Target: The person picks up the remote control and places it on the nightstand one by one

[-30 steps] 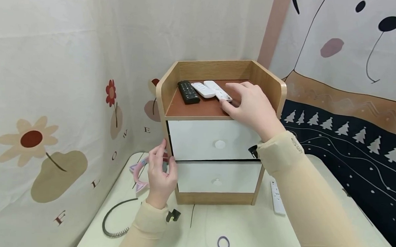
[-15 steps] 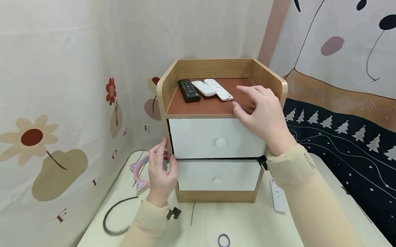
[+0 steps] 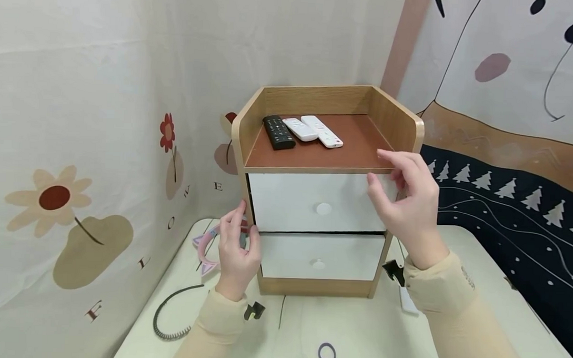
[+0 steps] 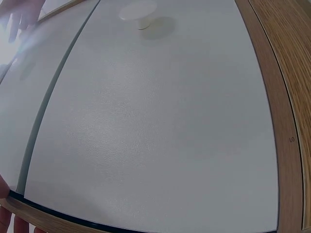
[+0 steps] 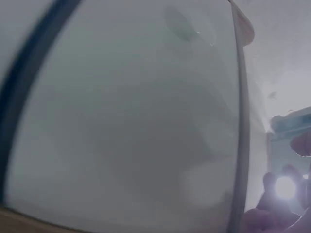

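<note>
A small wooden cabinet (image 3: pixel 255 178) has a brown open top shelf and two white drawers with round knobs. My left hand (image 3: pixel 236 256) rests against its left side edge, fingers fairly straight, thumb near the drawer fronts. My right hand (image 3: pixel 411 207) is in front of the upper right corner, thumb and fingers apart with nothing between them, overlapping the upper drawer (image 3: pixel 285 202). On the shelf lie a black remote (image 3: pixel 279 133), a short white remote (image 3: pixel 300 129) and a longer white remote (image 3: pixel 323 132). The left wrist view shows a white drawer front (image 4: pixel 155 126) close up.
Another white remote (image 3: pixel 408 301) lies right of the cabinet, partly hidden by the right wrist. A purple ring (image 3: pixel 327 345) is on the table in front. To the left are a black coiled hairband (image 3: pixel 169 335) and a pink cat-ear headband (image 3: pixel 207 252). Printed cloth hangs behind.
My right hand has moved away from the longer white remote, rightward and down to the cabinet's front corner. The left hand stays at the side, and the remotes keep their places.
</note>
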`<state>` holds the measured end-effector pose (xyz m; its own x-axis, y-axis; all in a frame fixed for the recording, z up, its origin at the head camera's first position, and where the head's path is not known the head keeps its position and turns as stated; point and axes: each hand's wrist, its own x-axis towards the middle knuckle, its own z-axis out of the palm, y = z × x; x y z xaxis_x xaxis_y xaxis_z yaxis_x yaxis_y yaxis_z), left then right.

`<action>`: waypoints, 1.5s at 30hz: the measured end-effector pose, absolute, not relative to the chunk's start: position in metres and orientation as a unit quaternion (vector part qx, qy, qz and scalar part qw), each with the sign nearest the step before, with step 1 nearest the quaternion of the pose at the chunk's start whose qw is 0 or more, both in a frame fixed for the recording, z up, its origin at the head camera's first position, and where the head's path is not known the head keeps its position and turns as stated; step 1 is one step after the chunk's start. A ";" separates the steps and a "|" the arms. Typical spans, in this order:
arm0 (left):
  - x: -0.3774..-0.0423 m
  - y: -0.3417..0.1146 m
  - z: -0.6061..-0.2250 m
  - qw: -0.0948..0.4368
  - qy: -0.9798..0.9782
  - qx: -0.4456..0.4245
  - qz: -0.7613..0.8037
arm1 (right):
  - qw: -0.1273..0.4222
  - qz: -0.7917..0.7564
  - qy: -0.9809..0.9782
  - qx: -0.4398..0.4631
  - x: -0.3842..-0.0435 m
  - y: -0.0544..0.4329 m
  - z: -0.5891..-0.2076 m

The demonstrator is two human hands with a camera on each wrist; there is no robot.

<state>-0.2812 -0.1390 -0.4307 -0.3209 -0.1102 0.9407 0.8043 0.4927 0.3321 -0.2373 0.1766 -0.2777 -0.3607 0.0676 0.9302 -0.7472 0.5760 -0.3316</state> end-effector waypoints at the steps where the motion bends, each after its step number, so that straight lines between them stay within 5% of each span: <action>1: -0.281 -0.139 -0.431 0.526 -0.685 -0.254 -0.435 | 0.520 0.400 -0.717 0.235 -0.236 0.179 -0.283; 8: -0.282 -0.139 -0.432 0.529 -0.685 -0.255 -0.432 | 0.554 0.402 -0.693 0.227 -0.233 0.191 -0.320; 20: -0.281 -0.139 -0.434 0.527 -0.690 -0.257 -0.425 | 0.528 0.407 -0.725 0.172 -0.222 0.218 -0.401; 38: -0.284 -0.140 -0.433 0.530 -0.683 -0.263 -0.427 | 0.424 0.386 -0.819 -0.001 -0.195 0.252 -0.491; 45: -0.284 -0.140 -0.432 0.531 -0.681 -0.263 -0.430 | 0.343 0.352 -0.868 -0.065 -0.189 0.255 -0.502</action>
<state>-0.2840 -0.1396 -0.4324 -0.2974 -0.0980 0.9497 0.8150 0.4921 0.3060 -0.1887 0.2549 -0.5017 -0.7569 0.3539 0.5494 -0.1291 0.7431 -0.6566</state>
